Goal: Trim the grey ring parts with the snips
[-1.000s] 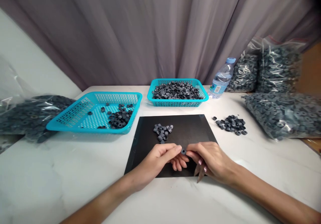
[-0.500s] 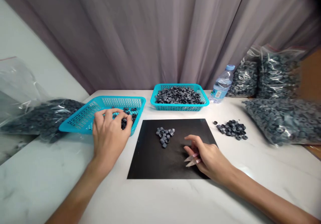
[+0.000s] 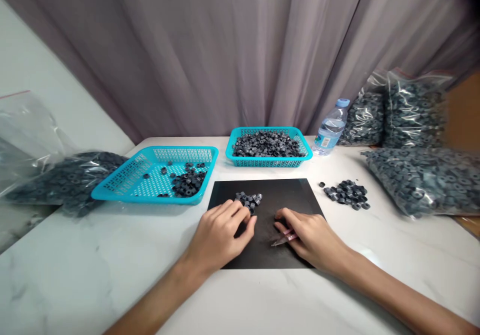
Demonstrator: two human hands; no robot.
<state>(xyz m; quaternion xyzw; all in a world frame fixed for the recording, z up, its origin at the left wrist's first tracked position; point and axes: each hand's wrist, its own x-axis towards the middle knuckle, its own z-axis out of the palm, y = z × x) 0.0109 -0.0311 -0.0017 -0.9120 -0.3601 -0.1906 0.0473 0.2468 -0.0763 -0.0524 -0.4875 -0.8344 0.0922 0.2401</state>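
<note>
My left hand is over the left side of the black mat, fingers curled and thumb close to the index finger. It is nearest to a small pile of dark grey ring-shaped pieces, whose lower edge it partly covers. Whatever lies between those fingertips is hidden. On the mat's right side, my right hand is closed around small pinkish snips, their pointed metal blades facing left and close together. The index finger curls above them.
A blue basket with loose dark pieces stands left; a fuller blue basket is at the back. Loose pieces lie right of the mat. A water bottle and filled plastic bags stand farther right. Another bag lies left.
My left hand has moved from the left basket rightward onto the mat, beside the pile. The snips' blades, apart before, are now closed together; my right hand has stayed nearly in place.
</note>
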